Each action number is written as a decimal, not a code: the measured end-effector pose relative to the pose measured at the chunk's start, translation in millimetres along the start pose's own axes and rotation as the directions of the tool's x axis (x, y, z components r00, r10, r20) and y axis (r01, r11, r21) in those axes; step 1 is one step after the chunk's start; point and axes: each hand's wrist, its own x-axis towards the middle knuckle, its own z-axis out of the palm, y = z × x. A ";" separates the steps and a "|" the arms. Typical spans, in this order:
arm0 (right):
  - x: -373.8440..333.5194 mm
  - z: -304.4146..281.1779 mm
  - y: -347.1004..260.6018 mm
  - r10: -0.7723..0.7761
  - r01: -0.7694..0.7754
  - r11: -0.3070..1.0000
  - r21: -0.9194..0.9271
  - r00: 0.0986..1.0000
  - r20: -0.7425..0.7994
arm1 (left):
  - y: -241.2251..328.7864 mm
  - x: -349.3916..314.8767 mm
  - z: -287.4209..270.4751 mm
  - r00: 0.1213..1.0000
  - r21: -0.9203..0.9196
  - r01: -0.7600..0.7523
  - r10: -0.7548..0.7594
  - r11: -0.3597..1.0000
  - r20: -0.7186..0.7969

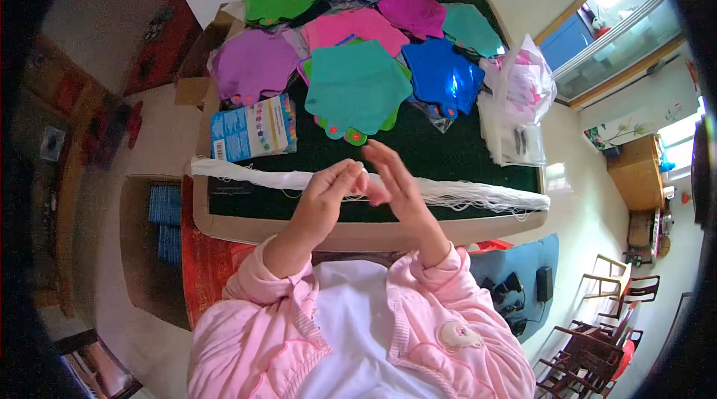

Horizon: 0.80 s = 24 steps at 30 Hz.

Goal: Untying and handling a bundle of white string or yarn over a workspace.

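My left hand (331, 184) is closed in a pinch above the near part of the table, with a small white bit at its fingertips that is too small to name. Close beside it, my right hand (399, 186) has its fingers stretched out and slightly blurred. Behind and below both hands, a long skein of white thread (478, 195) lies across the table from left to right. Just beyond my fingers is a stack of teal shell-shaped pieces (357, 85), with green ones under it and small orange-red dots along the near edge.
More such pieces lie around: purple (254, 66), pink (355, 29), shiny blue (444, 78) and green (282, 1). A blue and white package (252, 128) lies at left, a white plastic bag (520, 81) at right. The dark table has a pale raised rim (299, 231).
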 end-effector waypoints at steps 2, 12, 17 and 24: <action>-14.4 13.9 -4.5 0.136 -0.164 0.962 0.219 0.981 0.137 | -3.2 4.5 -1.2 0.998 0.168 -0.055 0.058 0.984 -0.014; -17.2 3.1 -55.1 0.028 0.002 0.968 -0.251 0.993 0.113 | -22.9 -5.9 -12.1 0.970 0.286 0.132 -0.182 0.949 0.159; -27.6 7.0 -19.9 -0.065 0.112 0.888 -0.446 0.991 0.118 | -21.0 2.1 -9.3 0.990 0.038 -0.141 0.140 0.989 0.010; -18.4 1.5 -33.8 -0.086 0.096 0.859 -0.502 0.995 0.044 | -31.3 -11.7 -16.5 0.986 0.465 0.074 -0.136 0.882 0.099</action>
